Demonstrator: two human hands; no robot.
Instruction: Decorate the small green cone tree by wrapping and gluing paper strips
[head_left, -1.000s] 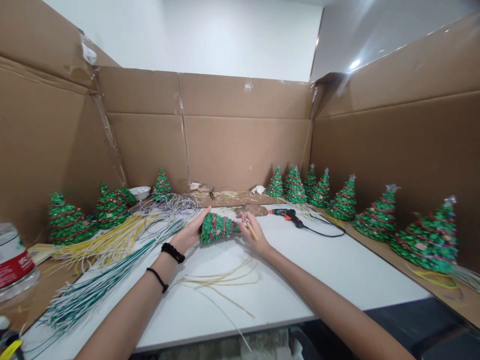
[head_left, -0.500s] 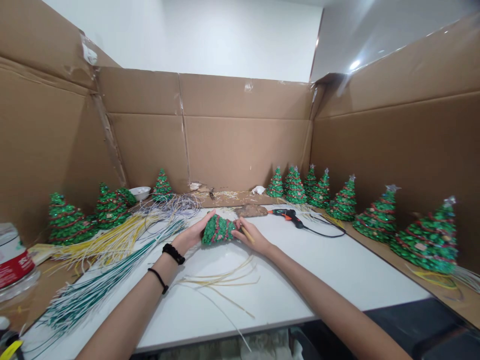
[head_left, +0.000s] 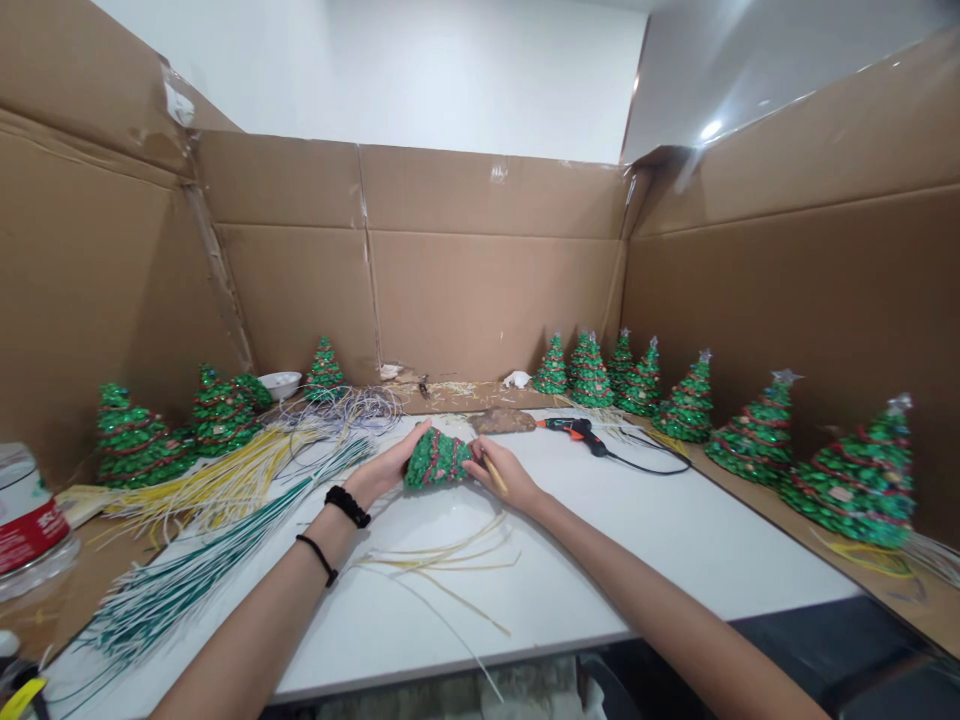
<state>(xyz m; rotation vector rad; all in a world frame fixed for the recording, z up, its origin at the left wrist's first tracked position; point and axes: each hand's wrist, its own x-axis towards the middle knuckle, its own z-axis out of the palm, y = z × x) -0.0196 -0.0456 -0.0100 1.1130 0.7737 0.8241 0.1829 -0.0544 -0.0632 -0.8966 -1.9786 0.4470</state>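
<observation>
A small green Christmas tree (head_left: 437,460) with red garland lies tilted over the middle of the white board. Its wide end rests in my left hand (head_left: 386,468), which is closed around it. My right hand (head_left: 511,474) is at the tree's other end, fingertips against it. A thin tan wooden stick (head_left: 495,476) is gripped in that same hand and slants across the fingers; its working tip is hidden. Several pale yellow strands (head_left: 442,560) lie on the board just below the hands.
A glue gun (head_left: 577,432) with a black cord lies beyond my right hand, beside a brown slab (head_left: 504,421). Green strands (head_left: 217,560) and yellow strands (head_left: 232,470) spread at left. Finished trees (head_left: 757,430) line the right side. A plastic bottle (head_left: 34,520) stands far left.
Both hands and the tree stay almost in place. The stick in my right hand has shifted very slightly.
</observation>
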